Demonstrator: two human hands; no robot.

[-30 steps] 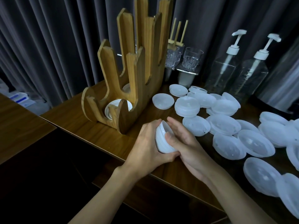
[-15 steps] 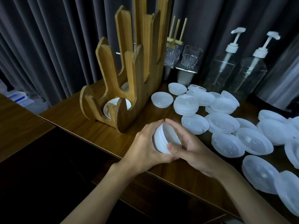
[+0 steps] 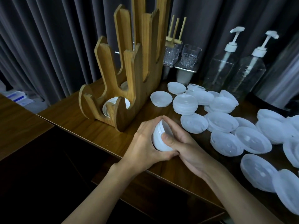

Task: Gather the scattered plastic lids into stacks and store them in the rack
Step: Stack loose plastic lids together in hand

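The stack of lids (image 3: 159, 139) is white round plastic, nested tightly, with the rims showing as thin ridges and the whole stack turned on edge. It is held over the counter (image 3: 80, 125) near the front edge, just in front of the wooden rack (image 3: 129, 75) and apart from it.

The left hand (image 3: 144, 147) cups the stack's left face, its fingers (image 3: 150, 125) curled over the top. The right hand (image 3: 187, 152) grips from the right, thumb across the near rim. The fingertips of both hands meet above the stack.

The rack's lowest slot contains stored lids (image 3: 111, 102). Loose lids (image 3: 223, 143) lie scattered to the right, a short pile (image 3: 185, 105) among them.
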